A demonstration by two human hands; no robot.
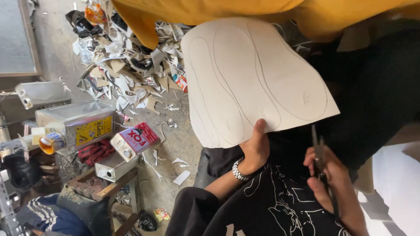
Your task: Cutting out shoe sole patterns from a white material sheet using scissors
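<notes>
Fingers: the left hand pinched the lower edge of a pale cardboard sheet with pencilled sole-shaped outlines, thumb pressed flat on its face and the other fingers hidden behind it; the right hand was curled tight round the handles of dark metal scissors.
Scissor blades: they pointed up towards the sheet's lower right edge, their tips just beside it; whether they touched it could not be told.
Sheet position: it filled the upper centre of the frame, held up over the person's lap, with a mustard-yellow cloth running along the top edge above it.
Wrist: a silver beaded bracelet sat on the left wrist, near the frame's lower centre.
Clothing: a black shirt with a white line drawing covered the lower centre.
Floor: a heap of pale cardboard offcuts and scraps lay on the grey concrete floor in the upper left, well apart from the hands.
Tins: a rectangular silver metal can with a yellow label stood at the left, and a smaller red-and-white tin lay tilted just beside it, above a low wooden stand.
</notes>
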